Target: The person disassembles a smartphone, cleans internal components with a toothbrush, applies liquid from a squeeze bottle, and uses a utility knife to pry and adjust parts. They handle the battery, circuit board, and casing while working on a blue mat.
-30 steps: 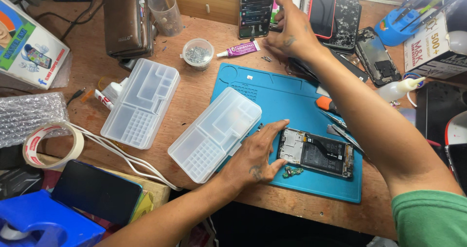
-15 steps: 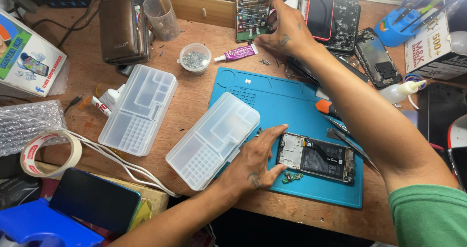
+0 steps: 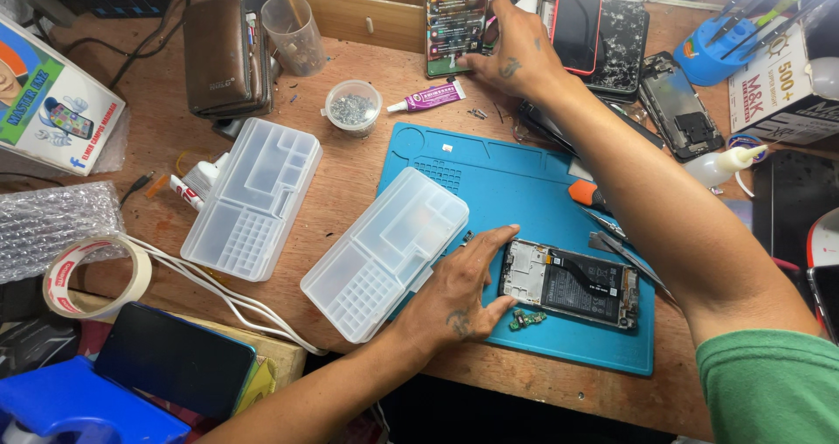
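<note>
Left hand [image 3: 459, 300] lies flat and open, pinning the opened phone [image 3: 572, 284] on the mat [image 3: 489, 173] so it won't slide — right hand [image 3: 516, 51] pinches the lit phone [image 3: 456, 16] up top.

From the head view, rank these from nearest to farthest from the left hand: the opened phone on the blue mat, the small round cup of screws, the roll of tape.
1. Opened phone on the blue mat: touching the left hand, on its right.
2. Small round cup of screws: farther up the table.
3. Roll of tape: far left edge.
</note>
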